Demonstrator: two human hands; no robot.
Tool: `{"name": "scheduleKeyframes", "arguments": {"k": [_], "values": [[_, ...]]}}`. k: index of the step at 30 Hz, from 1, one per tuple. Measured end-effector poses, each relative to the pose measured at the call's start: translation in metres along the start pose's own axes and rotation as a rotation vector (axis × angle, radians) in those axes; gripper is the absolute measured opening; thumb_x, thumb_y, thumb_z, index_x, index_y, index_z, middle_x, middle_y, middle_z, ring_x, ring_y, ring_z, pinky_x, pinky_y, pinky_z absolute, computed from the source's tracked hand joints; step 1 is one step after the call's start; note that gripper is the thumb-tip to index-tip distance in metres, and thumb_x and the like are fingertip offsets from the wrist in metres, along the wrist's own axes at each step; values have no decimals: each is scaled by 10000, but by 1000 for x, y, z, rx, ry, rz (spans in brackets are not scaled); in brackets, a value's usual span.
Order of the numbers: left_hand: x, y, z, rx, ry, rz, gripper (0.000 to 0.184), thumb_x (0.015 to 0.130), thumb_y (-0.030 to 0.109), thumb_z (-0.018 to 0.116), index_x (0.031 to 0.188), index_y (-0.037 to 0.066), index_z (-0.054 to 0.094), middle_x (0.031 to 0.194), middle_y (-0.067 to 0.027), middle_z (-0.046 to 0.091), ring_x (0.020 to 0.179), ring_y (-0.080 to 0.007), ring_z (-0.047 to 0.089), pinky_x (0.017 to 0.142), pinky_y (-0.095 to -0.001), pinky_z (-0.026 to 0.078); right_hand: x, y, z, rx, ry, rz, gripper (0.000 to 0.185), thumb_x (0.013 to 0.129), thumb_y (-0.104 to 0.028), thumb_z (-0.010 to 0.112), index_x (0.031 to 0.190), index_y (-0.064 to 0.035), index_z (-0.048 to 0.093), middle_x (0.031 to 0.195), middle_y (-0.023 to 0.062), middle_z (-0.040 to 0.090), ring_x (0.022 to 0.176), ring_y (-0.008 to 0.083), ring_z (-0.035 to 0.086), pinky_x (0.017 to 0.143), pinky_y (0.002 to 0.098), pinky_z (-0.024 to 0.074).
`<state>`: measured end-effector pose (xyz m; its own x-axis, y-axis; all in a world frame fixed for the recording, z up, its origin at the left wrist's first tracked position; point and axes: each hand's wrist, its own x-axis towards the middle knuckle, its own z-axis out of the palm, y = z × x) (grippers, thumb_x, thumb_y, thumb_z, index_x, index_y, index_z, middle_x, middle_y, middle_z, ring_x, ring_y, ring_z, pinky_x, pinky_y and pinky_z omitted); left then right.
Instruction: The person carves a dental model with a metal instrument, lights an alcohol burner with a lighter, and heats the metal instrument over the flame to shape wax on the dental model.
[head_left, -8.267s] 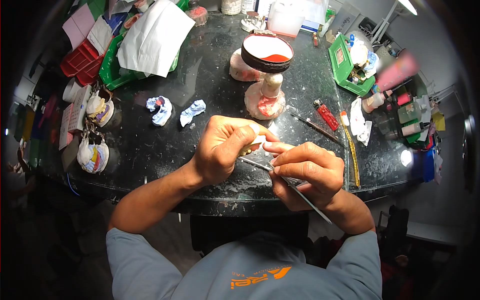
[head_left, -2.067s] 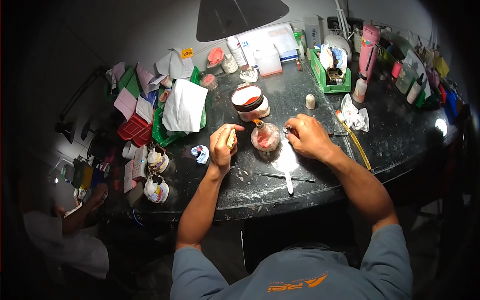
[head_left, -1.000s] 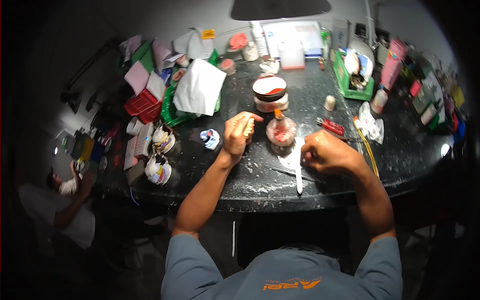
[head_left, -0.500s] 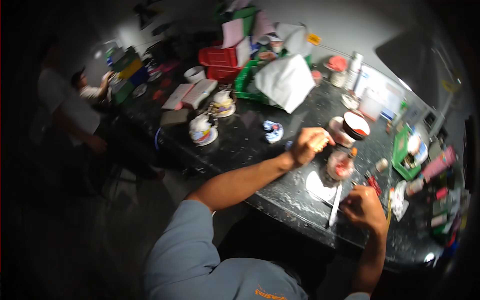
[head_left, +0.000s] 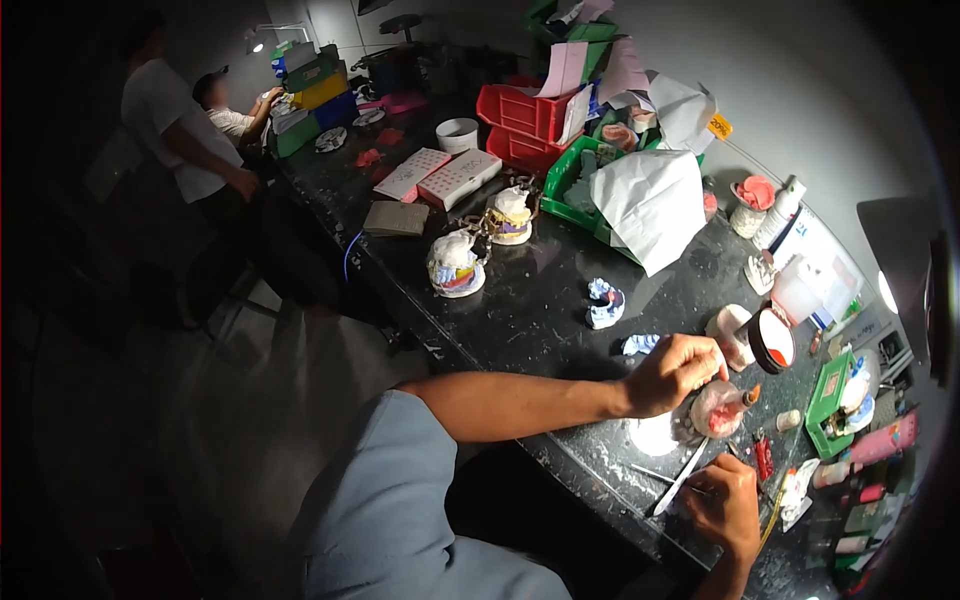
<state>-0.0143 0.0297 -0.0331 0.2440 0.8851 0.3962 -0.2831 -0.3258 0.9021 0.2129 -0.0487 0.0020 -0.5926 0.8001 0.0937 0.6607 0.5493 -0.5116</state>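
My left hand [head_left: 680, 372] is closed in a pinch above a round pinkish jar [head_left: 718, 412]; whatever its fingertips hold is too small to make out. An orange-tipped piece [head_left: 750, 396] stands at the jar's right side. Lower on the bench, my right hand [head_left: 722, 505] has its fingers curled round a thin metal tool [head_left: 652, 473], whose shaft sticks out to the left. Beside those fingers lies a white knife-like spatula [head_left: 682, 478]. A bright light patch [head_left: 654, 434] falls left of the jar. Past my left hand sits a dark-rimmed round dish [head_left: 773, 340].
Two plaster dental models [head_left: 457, 265] stand on the black bench [head_left: 530, 320]. Blue-white moulded pieces [head_left: 605, 303] lie nearer. A green crate [head_left: 575, 190] holds white paper [head_left: 650, 205]. At right are a red tool [head_left: 764, 457] and a green tray [head_left: 828, 400]. Another person [head_left: 180, 130] stands at left.
The view has swung left, so the bench appears shifted right and down. My left hand now sits closer to the jar's upper left edge. My right hand stays low beside the spatula.
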Motion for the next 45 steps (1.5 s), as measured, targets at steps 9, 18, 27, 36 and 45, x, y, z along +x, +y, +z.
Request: {"name": "scheduleKeyframes", "arguments": {"k": [9, 18, 27, 36, 45], "values": [[4, 4, -7, 9, 22, -40, 346, 983, 279, 469, 861, 0, 635, 710, 14, 522, 693, -66, 460, 645, -255, 382, 3, -9, -3, -109, -18, 24, 169, 708, 2, 691, 834, -22, 580, 767, 116, 548, 790, 332, 542, 739, 411, 398], [8, 14, -13, -40, 52, -161, 363, 990, 285, 412, 969, 13, 652, 692, 42, 472, 584, -32, 390, 521, -198, 313, -8, 6, -33, -109, 69, 64, 128, 696, -7, 731, 793, -64, 668, 779, 71, 562, 805, 267, 560, 769, 383, 371], [7, 18, -17, -154, 20, -229, 409, 893, 214, 330, 1030, -68, 593, 594, 49, 405, 452, -42, 292, 424, -221, 226, -14, 13, -54, -41, 118, 117, 157, 670, -17, 743, 789, -40, 643, 692, 61, 539, 708, 229, 529, 719, 343, 370], [6, 28, -14, -199, -14, -276, 362, 908, 215, 373, 1022, -48, 593, 585, 47, 395, 455, -40, 279, 440, -219, 238, -13, 11, -35, 664, 503, 129, 151, 865, -4, 632, 913, -33, 491, 831, 48, 519, 775, 121, 483, 747, 261, 405], [7, 29, -9, -21, -59, -321, 330, 896, 204, 429, 1032, -10, 640, 655, 50, 433, 524, -24, 333, 469, -203, 272, 2, 8, -10, 503, 903, -148, 165, 844, 114, 600, 981, 28, 572, 930, 129, 610, 924, 198, 599, 816, 299, 514]]}}
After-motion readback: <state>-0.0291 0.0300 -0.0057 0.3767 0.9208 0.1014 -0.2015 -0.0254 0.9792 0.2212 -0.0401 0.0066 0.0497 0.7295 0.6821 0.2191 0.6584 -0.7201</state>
